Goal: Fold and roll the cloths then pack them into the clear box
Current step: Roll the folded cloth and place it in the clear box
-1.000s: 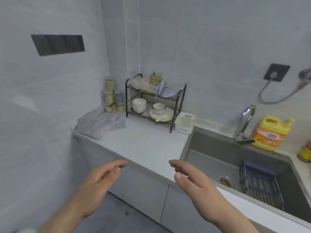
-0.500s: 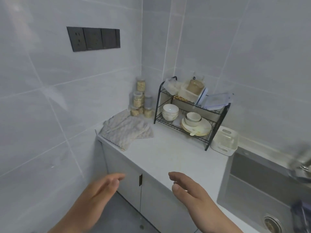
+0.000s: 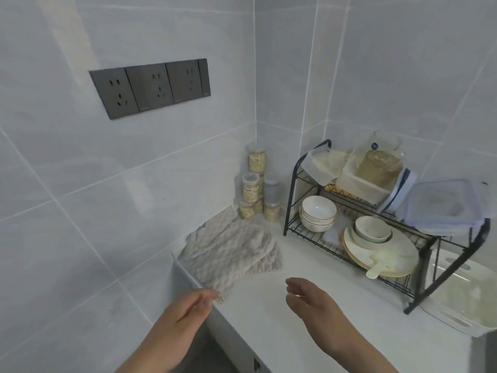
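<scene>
While the cloths (image 3: 231, 251) lie on the counter (image 3: 269, 327) by the wall (image 3: 121, 189), the left hand (image 3: 183, 319) reaches their near corner, fingers straight. The right hand (image 3: 312, 302) hovers beside, fingers loosely apart.

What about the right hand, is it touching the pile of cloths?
Apart. The head view shows a strip of bare counter between the right hand and the nearest corner of the cloths.

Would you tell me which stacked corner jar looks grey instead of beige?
The grey jar in the middle tier, nearest the dish rack; the rest hold beige pieces.
</scene>
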Demonstrator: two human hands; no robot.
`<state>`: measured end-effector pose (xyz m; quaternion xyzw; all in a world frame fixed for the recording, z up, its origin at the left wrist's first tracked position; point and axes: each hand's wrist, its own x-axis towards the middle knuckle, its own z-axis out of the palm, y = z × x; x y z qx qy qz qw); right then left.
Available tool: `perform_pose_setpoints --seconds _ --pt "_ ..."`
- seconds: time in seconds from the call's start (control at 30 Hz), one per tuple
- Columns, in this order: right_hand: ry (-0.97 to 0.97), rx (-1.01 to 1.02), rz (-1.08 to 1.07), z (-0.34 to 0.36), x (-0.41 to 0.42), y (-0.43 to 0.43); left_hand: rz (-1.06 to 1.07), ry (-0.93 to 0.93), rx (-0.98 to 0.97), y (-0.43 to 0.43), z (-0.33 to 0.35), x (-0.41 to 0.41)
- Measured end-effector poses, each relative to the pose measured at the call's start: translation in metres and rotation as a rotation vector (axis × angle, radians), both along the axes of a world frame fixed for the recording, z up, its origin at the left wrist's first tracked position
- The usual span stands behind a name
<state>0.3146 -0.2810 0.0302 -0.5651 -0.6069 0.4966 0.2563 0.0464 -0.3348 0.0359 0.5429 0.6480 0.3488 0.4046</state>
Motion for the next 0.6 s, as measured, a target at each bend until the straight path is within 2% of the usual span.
perform_pose_setpoints --seconds 0.1,0.3,0.43,0.6 --pt "-0.023 -0.060 0.009 -0.010 -0.011 0.029 -0.036 0.033 -0.093 0.026 -0.019 -0.003" --pt "-0.055 -0.175 -0.054 -0.038 -0.037 0.072 -0.026 0.070 -0.139 0.097 -0.029 -0.025" --pt "-0.005 -0.258 -0.133 -0.049 -0.062 0.100 -0.157 0.167 -0.138 0.156 -0.038 -0.045" --pt "-0.033 -0.297 -0.304 -0.064 -0.094 0.142 -0.309 0.262 -0.178 0.232 -0.059 -0.072"
